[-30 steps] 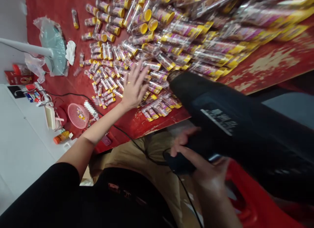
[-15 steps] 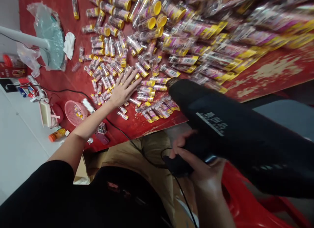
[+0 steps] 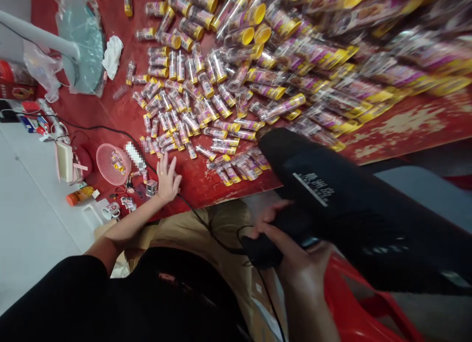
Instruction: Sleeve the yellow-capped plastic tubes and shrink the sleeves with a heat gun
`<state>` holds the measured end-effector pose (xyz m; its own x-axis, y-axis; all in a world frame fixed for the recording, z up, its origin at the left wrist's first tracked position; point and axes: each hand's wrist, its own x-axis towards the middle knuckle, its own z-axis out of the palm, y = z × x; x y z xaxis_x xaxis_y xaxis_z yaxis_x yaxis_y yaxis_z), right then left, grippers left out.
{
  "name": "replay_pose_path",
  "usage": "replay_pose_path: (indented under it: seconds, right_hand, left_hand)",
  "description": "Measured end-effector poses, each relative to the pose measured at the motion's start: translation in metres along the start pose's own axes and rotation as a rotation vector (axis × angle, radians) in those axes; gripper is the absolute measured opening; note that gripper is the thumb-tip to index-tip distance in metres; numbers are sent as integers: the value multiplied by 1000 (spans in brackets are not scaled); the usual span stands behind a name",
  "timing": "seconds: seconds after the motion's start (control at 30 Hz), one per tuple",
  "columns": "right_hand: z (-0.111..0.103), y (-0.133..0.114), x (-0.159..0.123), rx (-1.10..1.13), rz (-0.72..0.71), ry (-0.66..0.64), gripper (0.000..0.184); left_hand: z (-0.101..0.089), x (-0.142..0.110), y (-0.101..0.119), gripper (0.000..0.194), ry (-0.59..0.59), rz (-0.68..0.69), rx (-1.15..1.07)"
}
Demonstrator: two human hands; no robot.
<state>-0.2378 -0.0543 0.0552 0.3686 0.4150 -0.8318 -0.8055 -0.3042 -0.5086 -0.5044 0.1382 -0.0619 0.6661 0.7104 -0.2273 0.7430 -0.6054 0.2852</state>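
My right hand [image 3: 295, 253] is wrapped round the handle of a black heat gun [image 3: 354, 199] with pale lettering on its body. Its nozzle points at small clear tubes [image 3: 221, 106] with yellow ends and purple labels, lying in a wide spread. Fingers apart and holding nothing, my left hand [image 3: 168, 181] is over the near edge of the red table [image 3: 195, 182], left of the front tubes. A black cable [image 3: 191, 209] passes by the left hand.
At the left a pink basket [image 3: 100, 161] holds a few small tubes. Beyond it are a white lamp stand [image 3: 47, 35] with a plastic-wrapped base and a crumpled tissue [image 3: 112, 56]. A mug [image 3: 109, 211] and an orange-capped bottle [image 3: 79, 196] lie nearby. A red stool [image 3: 354, 298] stands below the right arm.
My left hand has drawn back from on top of the tubes toward the near left table edge. The view has shifted slightly. The heat gun stays in my right hand.
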Motion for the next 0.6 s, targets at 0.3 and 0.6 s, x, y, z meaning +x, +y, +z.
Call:
replay_pose_path:
  seconds: [0.3, 0.6]
  right_hand:
    - [6, 2, -6, -103, 81, -34, 39]
    - [0, 17, -22, -164, 161, -147, 36]
  left_hand:
    - [42, 19, 30, 79, -124, -156, 72]
    - [21, 40, 6, 71, 138, -45, -19]
